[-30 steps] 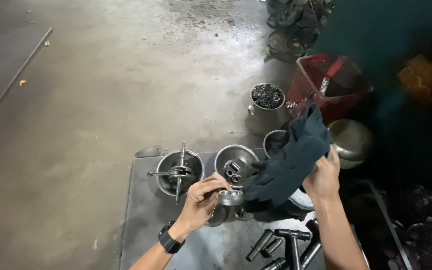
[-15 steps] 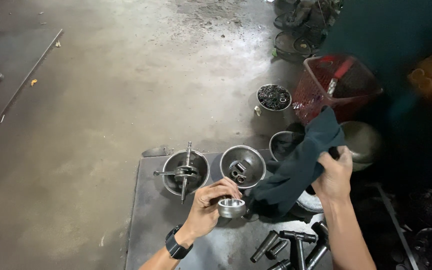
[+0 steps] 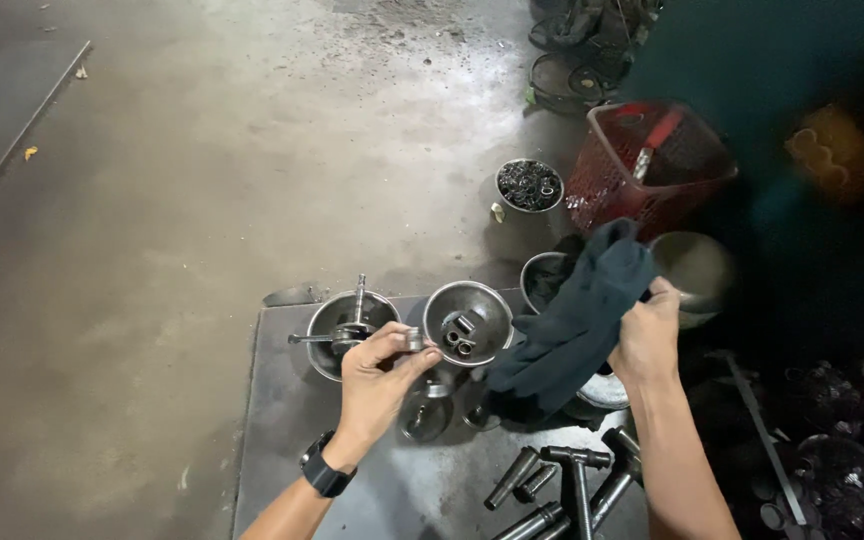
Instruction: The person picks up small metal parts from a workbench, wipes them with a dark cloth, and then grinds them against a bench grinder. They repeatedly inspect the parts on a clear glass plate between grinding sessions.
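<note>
Left hand (image 3: 377, 385) pinching small metal ring (image 3: 413, 340) above surface (image 3: 282, 440) far edge, right hand (image 3: 647, 335) clutching dark rag (image 3: 577, 320), steel bowl (image 3: 467, 322) between holds bushings, second bowl (image 3: 347, 330) holds shaft, bolts (image 3: 562, 480) near edge.

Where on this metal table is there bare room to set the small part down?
Bare: the table's left strip, beside the left hand, below the bowl with the shaft. Crowded: bowls behind, bolts at the near right, rag in the right hand.

free: bare tabletop (image 3: 282, 420) lying open left of the middle bowl (image 3: 468, 320) | blocking: shaft bowl (image 3: 350, 330) sitting just left, bolts (image 3: 562, 480) lying below-right, rag (image 3: 577, 320) hanging right
</note>
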